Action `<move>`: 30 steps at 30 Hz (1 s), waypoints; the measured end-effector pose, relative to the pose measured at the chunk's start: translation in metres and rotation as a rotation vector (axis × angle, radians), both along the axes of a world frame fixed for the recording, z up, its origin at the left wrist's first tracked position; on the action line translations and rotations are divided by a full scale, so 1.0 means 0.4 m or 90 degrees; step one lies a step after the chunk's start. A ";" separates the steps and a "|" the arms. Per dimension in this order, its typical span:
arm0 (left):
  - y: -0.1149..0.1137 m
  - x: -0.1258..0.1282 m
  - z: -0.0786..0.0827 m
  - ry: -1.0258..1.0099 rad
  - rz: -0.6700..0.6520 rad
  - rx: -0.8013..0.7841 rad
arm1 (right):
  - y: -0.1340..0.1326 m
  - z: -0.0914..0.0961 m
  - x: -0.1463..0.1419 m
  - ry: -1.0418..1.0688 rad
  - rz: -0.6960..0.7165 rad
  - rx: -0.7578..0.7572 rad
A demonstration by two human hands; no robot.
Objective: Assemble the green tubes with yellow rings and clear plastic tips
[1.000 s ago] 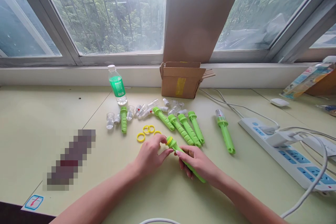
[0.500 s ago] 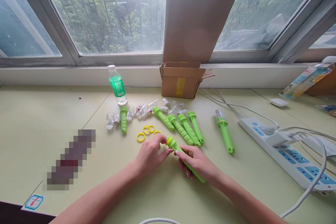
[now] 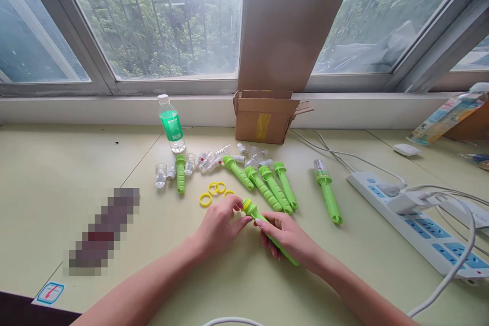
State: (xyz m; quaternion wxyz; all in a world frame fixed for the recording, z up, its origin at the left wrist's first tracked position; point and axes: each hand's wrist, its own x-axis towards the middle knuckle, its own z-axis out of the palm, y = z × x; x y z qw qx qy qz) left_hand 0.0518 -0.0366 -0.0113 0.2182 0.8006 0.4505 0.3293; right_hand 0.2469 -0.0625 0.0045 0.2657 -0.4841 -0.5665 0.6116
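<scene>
- At the desk (image 3: 38, 188), the right hand (image 3: 290, 237) holds a green handle (image 3: 253, 211), fingers closed round its shaft, its uncapped head tilted toward eleven o'clock.
- The left hand's (image 3: 217, 221) fingers bend at the yellow ring (image 3: 246, 206) on that head; whether they pinch it cannot be told.
- At two o'clock from the held handle, one capped light (image 3: 328, 196) lies apparently complete.
- Seemingly left: five bare handles (image 3: 264, 188) between ten and one o'clock, loose rings (image 3: 205, 206) at ten, clear caps (image 3: 208, 162) and white inserts (image 3: 170, 173) between ten and twelve.
</scene>
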 end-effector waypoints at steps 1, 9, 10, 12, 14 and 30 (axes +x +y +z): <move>0.000 0.000 0.000 -0.001 0.000 0.001 | 0.000 0.000 0.000 -0.001 0.001 -0.002; 0.005 0.000 -0.010 -0.018 -0.002 0.000 | 0.000 0.002 0.002 0.012 0.005 0.002; 0.005 0.000 -0.012 -0.022 -0.002 0.000 | 0.000 0.003 0.002 0.013 0.005 0.002; 0.006 0.000 -0.014 -0.031 -0.003 0.004 | 0.000 0.004 0.001 0.010 0.006 -0.002; 0.006 0.000 -0.015 -0.037 -0.006 0.008 | 0.001 0.005 0.000 0.006 0.005 -0.003; -0.002 0.001 -0.006 -0.050 -0.005 0.054 | -0.001 0.000 0.006 0.035 0.026 -0.006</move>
